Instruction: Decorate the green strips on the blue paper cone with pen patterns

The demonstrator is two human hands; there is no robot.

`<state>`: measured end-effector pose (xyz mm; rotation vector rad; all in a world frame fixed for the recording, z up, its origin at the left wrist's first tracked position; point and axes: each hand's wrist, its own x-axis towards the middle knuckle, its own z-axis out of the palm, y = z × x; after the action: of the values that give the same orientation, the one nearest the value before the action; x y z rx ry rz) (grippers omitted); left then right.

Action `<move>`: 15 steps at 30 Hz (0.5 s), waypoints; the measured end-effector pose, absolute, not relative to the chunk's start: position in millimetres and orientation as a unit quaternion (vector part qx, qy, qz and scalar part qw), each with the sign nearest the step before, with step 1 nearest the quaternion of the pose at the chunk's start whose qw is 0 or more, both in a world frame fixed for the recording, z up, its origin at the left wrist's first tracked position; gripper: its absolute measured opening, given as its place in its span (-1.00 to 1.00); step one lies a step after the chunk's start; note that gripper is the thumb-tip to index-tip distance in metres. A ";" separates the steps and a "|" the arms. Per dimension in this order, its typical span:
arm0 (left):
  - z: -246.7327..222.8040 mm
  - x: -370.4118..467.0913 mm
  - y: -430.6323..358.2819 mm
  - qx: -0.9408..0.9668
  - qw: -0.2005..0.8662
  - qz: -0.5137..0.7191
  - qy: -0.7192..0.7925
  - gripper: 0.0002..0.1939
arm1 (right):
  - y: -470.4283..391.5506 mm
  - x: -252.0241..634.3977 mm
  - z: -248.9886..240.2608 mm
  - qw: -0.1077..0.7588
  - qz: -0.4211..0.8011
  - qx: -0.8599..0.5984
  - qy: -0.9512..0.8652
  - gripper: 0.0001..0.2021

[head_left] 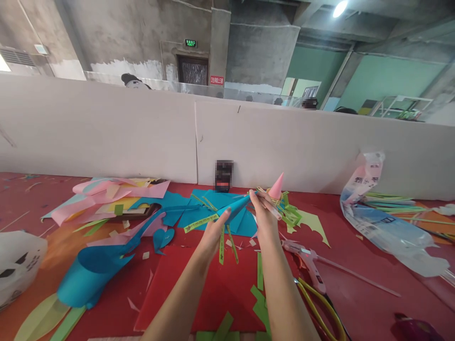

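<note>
Over the middle of the table, a blue paper cone (237, 207) is held slanting, its narrow end up to the right. My left hand (215, 231) is closed on its wide lower end, thumb on top. My right hand (263, 214) pinches the cone near its tip. Yellow-green printed strips (201, 223) fan out from about the wide end; how they join it is hidden. Just beyond the right hand a pink cone (276, 187) stands upright. A pale stick-like thing (273, 210) lies against the right hand; I cannot tell whether it is held.
A pink glue gun (311, 267) and yellow-handled scissors (320, 303) lie right of my forearm. A red sheet (199, 289) lies in front, with green scraps (261, 303). Leftward are a blue paper tube (83, 279) and pink paper (117, 189). A plastic bag (394, 237) lies far right.
</note>
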<state>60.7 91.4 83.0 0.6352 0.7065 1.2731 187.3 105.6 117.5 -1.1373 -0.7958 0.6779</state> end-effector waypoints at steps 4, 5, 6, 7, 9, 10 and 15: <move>81.2 63.0 89.9 0.332 0.685 0.566 0.315 -0.79 | 105.6 193.5 115.4 0.742 0.310 -0.501 -0.319 -0.65; 80.5 63.4 90.0 0.341 0.686 0.562 0.312 -0.80 | 104.8 194.6 116.0 0.752 0.310 -0.495 -0.305 -0.65; 79.7 63.6 90.2 0.349 0.688 0.557 0.308 -0.79 | 103.9 195.8 116.8 0.766 0.305 -0.487 -0.289 -0.66; 78.8 63.8 90.5 0.356 0.690 0.554 0.302 -0.77 | 103.0 197.0 117.9 0.782 0.296 -0.475 -0.273 -0.68; 76.9 63.4 91.2 0.365 0.694 0.549 0.288 -0.70 | 101.5 199.9 119.9 0.812 0.285 -0.444 -0.250 -0.71; 76.0 62.9 91.6 0.369 0.696 0.548 0.282 -0.66 | 100.8 201.6 120.7 0.823 0.287 -0.428 -0.241 -0.72; 72.4 61.1 95.4 0.378 0.708 0.540 0.253 -0.61 | 99.7 208.4 123.4 0.848 0.306 -0.370 -0.222 -0.72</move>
<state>61.1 95.4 72.4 0.8394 0.5613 1.2000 208.4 99.7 123.4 -0.7806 -0.4669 0.6455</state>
